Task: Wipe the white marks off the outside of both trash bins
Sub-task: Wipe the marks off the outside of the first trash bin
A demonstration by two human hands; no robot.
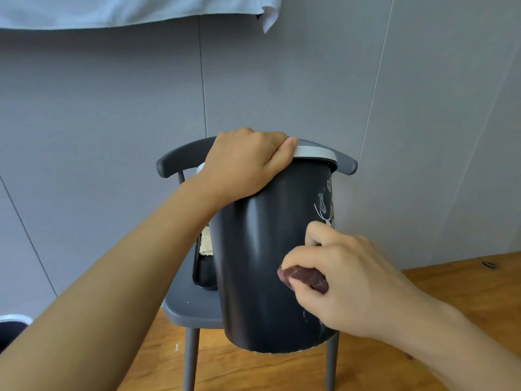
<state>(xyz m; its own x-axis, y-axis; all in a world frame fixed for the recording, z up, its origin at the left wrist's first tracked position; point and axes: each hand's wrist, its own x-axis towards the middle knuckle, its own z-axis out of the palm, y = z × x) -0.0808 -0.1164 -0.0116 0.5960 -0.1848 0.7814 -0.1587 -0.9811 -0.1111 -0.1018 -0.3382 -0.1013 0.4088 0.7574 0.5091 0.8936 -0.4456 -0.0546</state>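
Note:
A black trash bin with a grey rim stands tilted on a grey chair. White chalk marks run down its right side, and fainter ones show near its bottom right. My left hand grips the bin's rim at the top, thumb over the edge. My right hand holds a dark red cloth pressed against the bin's right side, below the upper marks. A second bin with a grey rim peeks in at the lower left edge.
A black tray with a cream cloth lies on the chair seat behind the bin. Grey wall panels stand behind. The floor is wood. A pale blue fabric hangs at the top.

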